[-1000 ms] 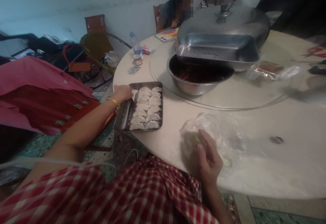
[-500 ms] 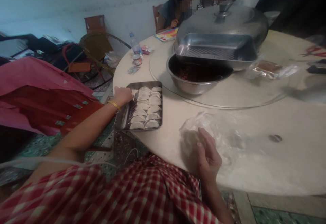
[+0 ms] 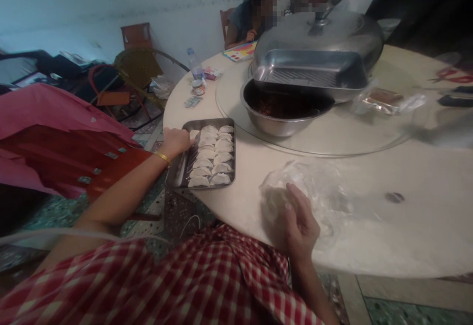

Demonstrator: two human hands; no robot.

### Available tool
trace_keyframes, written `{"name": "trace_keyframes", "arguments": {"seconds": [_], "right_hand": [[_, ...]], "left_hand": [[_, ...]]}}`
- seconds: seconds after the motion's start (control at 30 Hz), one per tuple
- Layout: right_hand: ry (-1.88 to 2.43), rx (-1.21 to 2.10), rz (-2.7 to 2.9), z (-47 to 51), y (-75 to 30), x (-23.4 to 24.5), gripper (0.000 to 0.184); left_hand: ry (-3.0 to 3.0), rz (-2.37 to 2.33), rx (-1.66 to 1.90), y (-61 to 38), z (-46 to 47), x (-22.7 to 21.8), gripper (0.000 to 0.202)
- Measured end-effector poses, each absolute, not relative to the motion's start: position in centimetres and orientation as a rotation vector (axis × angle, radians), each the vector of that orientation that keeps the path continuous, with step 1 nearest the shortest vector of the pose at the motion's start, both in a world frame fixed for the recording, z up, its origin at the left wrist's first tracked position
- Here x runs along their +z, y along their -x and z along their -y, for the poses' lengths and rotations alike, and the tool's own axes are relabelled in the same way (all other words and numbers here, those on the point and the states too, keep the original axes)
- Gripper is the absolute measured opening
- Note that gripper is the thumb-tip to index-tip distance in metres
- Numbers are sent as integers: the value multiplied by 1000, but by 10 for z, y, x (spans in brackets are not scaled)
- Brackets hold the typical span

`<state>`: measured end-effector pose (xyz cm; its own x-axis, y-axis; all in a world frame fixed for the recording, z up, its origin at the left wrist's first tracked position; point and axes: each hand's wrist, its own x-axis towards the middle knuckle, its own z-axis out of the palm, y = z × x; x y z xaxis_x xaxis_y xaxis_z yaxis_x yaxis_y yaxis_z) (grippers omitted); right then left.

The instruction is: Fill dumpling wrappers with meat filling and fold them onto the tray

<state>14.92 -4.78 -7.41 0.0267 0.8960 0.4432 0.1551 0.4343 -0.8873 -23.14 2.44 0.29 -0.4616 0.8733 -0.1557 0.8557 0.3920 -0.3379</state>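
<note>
My left hand [image 3: 176, 141] reaches over the back left part of a metal tray [image 3: 176, 173], its fingers closed on a pale dumpling [image 3: 194, 134]. Rows of folded dumplings [image 3: 222, 157] fill the middle and right of this tray, which juts a little past the table's edge. My right hand [image 3: 302, 221] is half curled near the front edge, thumb apart from the fingers, and seems to hold nothing. Beside and behind it lies a clear plastic bag [image 3: 314, 182] with a pale lump, perhaps dough, in it.
On the glass turntable [image 3: 354, 150] stand a steel bowl [image 3: 281, 126] of dark filling, a second tray [image 3: 314, 69], and a large domed lid [image 3: 266, 34]. A bottle [image 3: 195, 64] and a small jar [image 3: 198, 87] stand back left. People sit behind the table.
The view has shifted very slightly. My left hand has moved barely at all at the tray's back left, and my right hand stays by the plastic bag.
</note>
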Motion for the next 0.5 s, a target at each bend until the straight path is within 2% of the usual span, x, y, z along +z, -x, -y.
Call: {"name": "trace_keyframes", "arguments": {"seconds": [0.13, 0.33, 0.5], "right_hand": [[1010, 729, 1436, 49, -150, -71, 33], [1035, 677, 1426, 50, -152, -72, 32], [1066, 671, 1414, 50, -154, -73, 31]], "left_hand": [[1572, 2566, 524, 240, -28, 14, 52], [1569, 2525, 553, 239, -44, 11, 37], [1560, 2491, 578, 238, -46, 7, 37]]}}
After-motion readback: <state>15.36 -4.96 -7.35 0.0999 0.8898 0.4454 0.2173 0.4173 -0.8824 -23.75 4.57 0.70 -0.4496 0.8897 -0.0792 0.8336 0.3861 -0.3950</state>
